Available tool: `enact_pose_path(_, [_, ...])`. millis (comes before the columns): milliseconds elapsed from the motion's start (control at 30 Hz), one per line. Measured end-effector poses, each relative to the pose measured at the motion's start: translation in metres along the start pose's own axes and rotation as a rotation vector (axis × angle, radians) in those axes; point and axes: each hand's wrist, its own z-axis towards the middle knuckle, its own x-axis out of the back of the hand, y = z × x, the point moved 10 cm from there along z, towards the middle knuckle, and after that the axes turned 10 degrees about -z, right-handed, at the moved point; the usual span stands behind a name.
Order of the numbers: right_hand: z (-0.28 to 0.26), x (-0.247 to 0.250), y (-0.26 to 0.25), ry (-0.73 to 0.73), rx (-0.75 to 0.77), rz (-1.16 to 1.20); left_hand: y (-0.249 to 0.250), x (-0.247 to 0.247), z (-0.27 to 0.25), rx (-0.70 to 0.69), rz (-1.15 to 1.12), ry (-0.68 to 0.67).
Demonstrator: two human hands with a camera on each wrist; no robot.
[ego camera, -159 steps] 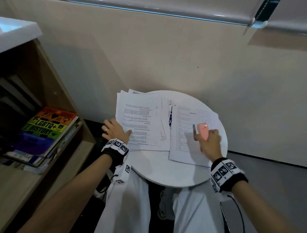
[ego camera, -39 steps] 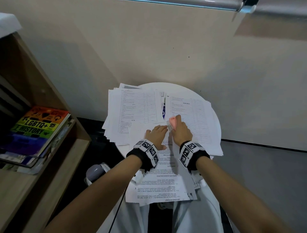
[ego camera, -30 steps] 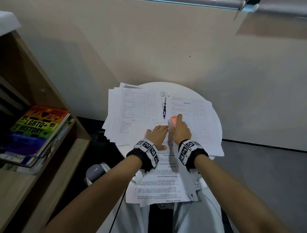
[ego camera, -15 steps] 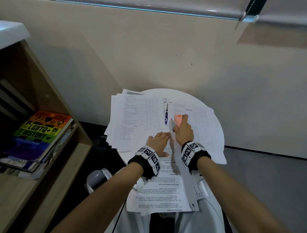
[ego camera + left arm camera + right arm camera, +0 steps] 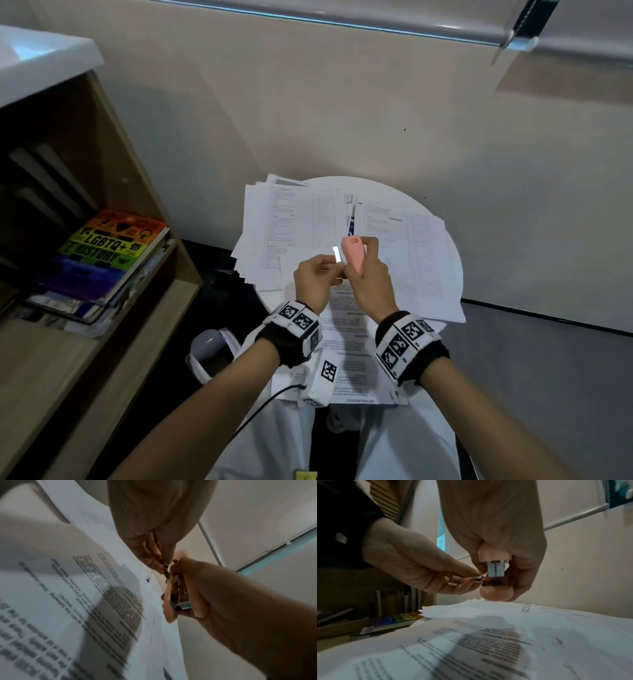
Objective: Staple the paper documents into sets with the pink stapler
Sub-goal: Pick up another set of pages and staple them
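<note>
The shelf [image 5: 102,212] is standing at the left of the head view, and a rainbow book [image 5: 113,245] is lying flat on it. The round white desk [image 5: 404,195] is sitting in the middle of the frame against the wall. Papers [image 5: 294,222] are covering most of it in two stacks, left and right, and one printed sheet [image 5: 346,346] is lying nearer to the person, hanging over the lower edge of the desk.

Above this sheet, at frame centre, the right hand [image 5: 368,279] is holding the pink stapler [image 5: 352,253] upright in the air; its grip is closed around the body. The stapler mouth is standing open, with the metal arm [image 5: 337,255] apart from the pink part. The left hand [image 5: 313,279] is just beside it, with its grip narrow, pinching a small metal piece [image 5: 477,578] at the stapler's metal end.
</note>
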Motion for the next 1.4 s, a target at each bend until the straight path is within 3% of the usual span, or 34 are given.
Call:
enact_pose_path(133, [-0.019, -0.013, -0.022, -0.044, 0.072, -0.053, 0.017, 0.037, 0.003, -0.015, -0.032, 0.153])
enact_pose_path(233, [-0.031, -0.023, -0.030, -0.099, 0.083, -0.058, 0.041, 0.067, 0.015, -0.071, -0.004, 0.183])
enact_pose_path(400, [-0.030, -0.022, 0.001, -0.107, -0.052, 0.030, 0.061, 0.159, 0.019, -0.181, 0.242, 0.277])
enact_pose_path(500, [-0.026, -0.022, 0.029, -0.099, -0.199, 0.109, 0.045, 0.221, -0.001, -0.172, 0.462, 0.306])
enact_pose_path(667, [-0.017, -0.034, 0.070, -0.152, -0.410, 0.180, -0.059, 0.303, -0.023, 0.095, 0.572, 0.296])
enact_pose_path(767, [-0.008, -0.043, 0.085, -0.175, -0.451, 0.182, -0.108, 0.325, -0.030, 0.255, 0.655, 0.323])
enact_pose_path(1000, [0.001, -0.047, 0.098, -0.182, -0.450, 0.160, -0.172, 0.352, -0.010, 0.386, 0.678, 0.368])
enact_pose_path(1167, [0.001, -0.049, 0.101, -0.199, -0.443, 0.150, -0.177, 0.359, 0.001, 0.382, 0.709, 0.350])
enact_pose_path(1267, [-0.001, -0.051, 0.095, -0.212, -0.445, 0.168, -0.173, 0.361, 0.005, 0.357, 0.565, 0.395])
enact_pose_path(1400, [-0.004, -0.050, 0.091, -0.190, -0.436, 0.183, -0.126, 0.340, 0.003, 0.177, 0.392, 0.477])
